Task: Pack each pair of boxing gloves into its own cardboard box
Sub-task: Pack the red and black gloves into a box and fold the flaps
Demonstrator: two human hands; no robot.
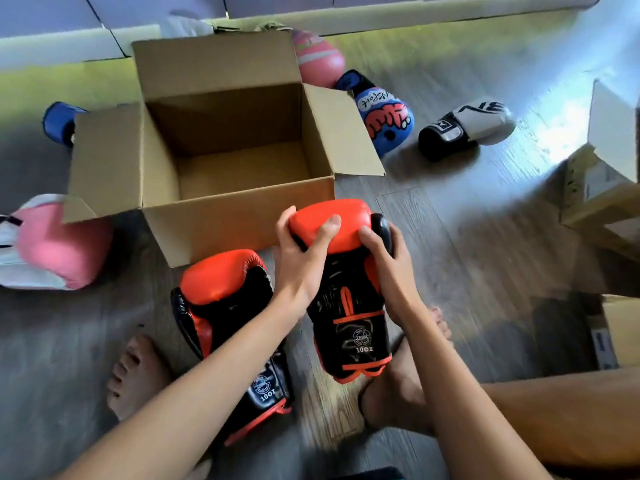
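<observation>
While my left hand [304, 252] and right hand [386, 261] both grip the orange glove [346, 306], its cuff may snag the cardboard box [242, 220]; blur possibly hides clearance.

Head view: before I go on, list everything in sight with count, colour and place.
Open brown cardboard box: 1, floor centre, nothing inside.
Orange-and-black boxing gloves: 2, one held before the box, one on the floor to its left.
Pink-and-white boxing gloves: 2, one left of box, one behind its far right corner.
Blue boxing gloves: 2, patterned one right of box, one half hidden behind left flap.
Black-and-white boxing glove: 1, floor, farther right.
Further cardboard boxes: at least 2, tan, right edge, cut off.
Left hand, right hand: fingers grip the held glove's padded end.
Bare feet: 2, floor, near edge.
</observation>
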